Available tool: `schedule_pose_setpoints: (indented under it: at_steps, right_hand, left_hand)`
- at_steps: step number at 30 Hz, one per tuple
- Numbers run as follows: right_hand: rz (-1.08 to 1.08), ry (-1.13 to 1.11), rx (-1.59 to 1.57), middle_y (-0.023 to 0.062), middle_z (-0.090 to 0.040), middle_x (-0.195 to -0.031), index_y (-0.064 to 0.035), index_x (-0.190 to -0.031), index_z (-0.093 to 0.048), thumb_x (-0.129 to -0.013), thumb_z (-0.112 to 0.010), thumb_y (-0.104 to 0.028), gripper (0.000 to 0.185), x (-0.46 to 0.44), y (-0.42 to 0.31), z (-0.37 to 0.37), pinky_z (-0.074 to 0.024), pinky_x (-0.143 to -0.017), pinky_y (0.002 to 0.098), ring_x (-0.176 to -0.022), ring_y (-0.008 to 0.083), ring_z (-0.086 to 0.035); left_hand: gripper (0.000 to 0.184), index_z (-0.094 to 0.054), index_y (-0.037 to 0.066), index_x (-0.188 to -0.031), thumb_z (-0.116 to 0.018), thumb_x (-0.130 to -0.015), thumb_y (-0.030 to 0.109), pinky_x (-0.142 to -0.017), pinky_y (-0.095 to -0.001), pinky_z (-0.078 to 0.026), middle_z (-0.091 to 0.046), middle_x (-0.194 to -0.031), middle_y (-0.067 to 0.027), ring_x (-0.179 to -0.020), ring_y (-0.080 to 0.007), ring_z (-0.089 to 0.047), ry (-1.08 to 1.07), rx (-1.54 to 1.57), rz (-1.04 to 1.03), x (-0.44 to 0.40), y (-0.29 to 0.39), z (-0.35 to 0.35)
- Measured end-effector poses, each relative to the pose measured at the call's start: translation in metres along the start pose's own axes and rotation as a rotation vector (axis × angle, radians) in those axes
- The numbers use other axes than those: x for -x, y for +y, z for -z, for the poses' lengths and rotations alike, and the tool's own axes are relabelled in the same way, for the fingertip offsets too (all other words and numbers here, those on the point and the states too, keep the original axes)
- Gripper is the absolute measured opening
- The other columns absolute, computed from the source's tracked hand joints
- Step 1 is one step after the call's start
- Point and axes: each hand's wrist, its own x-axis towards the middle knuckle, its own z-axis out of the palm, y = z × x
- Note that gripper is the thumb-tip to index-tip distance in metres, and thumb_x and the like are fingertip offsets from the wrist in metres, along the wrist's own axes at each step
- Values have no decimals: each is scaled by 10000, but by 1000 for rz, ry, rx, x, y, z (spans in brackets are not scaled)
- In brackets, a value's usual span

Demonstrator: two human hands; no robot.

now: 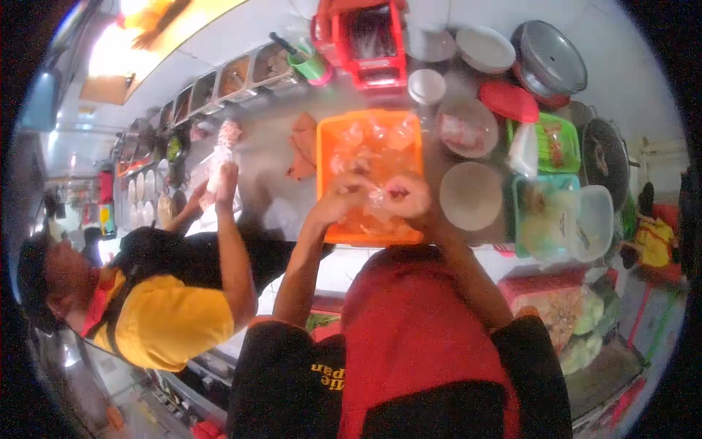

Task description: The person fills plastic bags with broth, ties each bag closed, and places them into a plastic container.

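Over an orange tray, my two hands meet with their fingers pinched together. My left hand and my right hand both grip the top of a small clear plastic bag between them. What the bag holds is too blurred to tell. Several similar small knotted clear bags lie in the far part of the tray. A crumpled brown-orange cloth rests on the steel counter to the left of the tray.
At the left, a co-worker in a yellow shirt handles a white wrapped bundle. Right of the tray stand a round pale lid, a clear bowl, a green basket and a teal container. A red dispenser stands behind.
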Motion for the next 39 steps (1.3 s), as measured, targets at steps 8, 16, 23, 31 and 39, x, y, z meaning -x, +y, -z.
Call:
schedule_pose_setpoints:
  at_steps: [8, 16, 23, 31, 39]
  right_hand:
    - [277, -68, 157, 61, -490, -686, -35, -729, -540, -790, -704, -124, 196, -3, -7, 8, -402, -540, 294, -607, 167, -500]
    - [326, 210, 310, 130, -519, -738, 3, -812, -576, -757, -679, -83, 144, 7, 19, -16, -440, -564, 373, -642, 269, -522]
    - [430, 131, 648, 155, -544, -794, -26, -839, -583, -780, -617, -93, 95, 19, 16, -19, -498, -693, 419, -767, 335, -567]
    - [400, 136, 694, 161, -547, -826, -11, -874, -564, -788, -599, -112, 137, 15, 20, -18, -518, -706, 426, -810, 349, -582]
    - [369, 40, 523, 154, -549, -783, 0, -778, -536, -779, -568, -52, 61, 4, 4, -8, -518, -688, 443, -750, 341, -580]
  left_hand:
    - [149, -670, 33, -950, -641, -830, 115, -863, -316, -448, -607, -967, -60, -951, -192, -572, -98, 65, 209, 5, 7, 4]
    - [124, -683, -25, -852, -658, -800, 85, -792, -272, -415, -485, -1073, -73, -950, -176, -496, 466, -59, 38, 18, -25, -47]
    - [85, -653, -48, -849, -623, -788, 3, -736, -255, -422, -516, -995, -62, -852, -144, -510, 642, 226, 93, 17, -33, -72]
    - [125, -635, -55, -889, -637, -785, 14, -703, -237, -426, -525, -993, -53, -822, -118, -516, 711, 222, 130, 18, -33, -72]
    - [162, -666, -9, -879, -637, -856, 149, -864, -334, -417, -532, -1064, -102, -974, -228, -519, 559, -302, -125, 23, -16, -57]
